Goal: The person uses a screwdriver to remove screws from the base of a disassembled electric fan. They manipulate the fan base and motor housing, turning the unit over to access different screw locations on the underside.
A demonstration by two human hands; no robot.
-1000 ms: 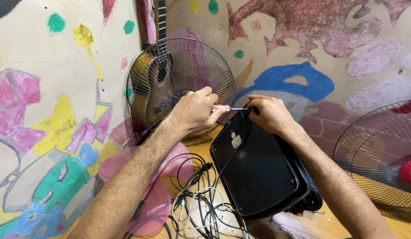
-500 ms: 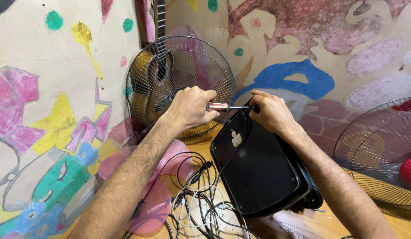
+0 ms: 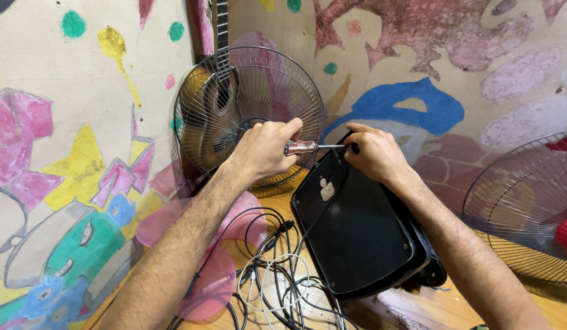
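My left hand (image 3: 263,151) grips the reddish-brown handle of a screwdriver (image 3: 308,147) held level, its metal shaft pointing right. The shaft tip meets the top edge of a black fan base (image 3: 357,232) that stands tilted on a wooden surface. My right hand (image 3: 374,154) clasps that top edge, fingers curled around the spot where the tip goes in. The tip itself is hidden by my fingers. A small pale sticker sits on the base's upper left face.
A wire fan grille (image 3: 246,116) leans on the painted wall behind my left hand, a guitar behind it. Another grille (image 3: 528,208) with a red hub stands at right. Tangled black and white cables (image 3: 277,275) and pink fan blades (image 3: 210,281) lie on the wood.
My left hand and the screwdriver have shifted slightly, the grip rolling around the handle. My right hand stays on the base's top edge. The base has not moved.
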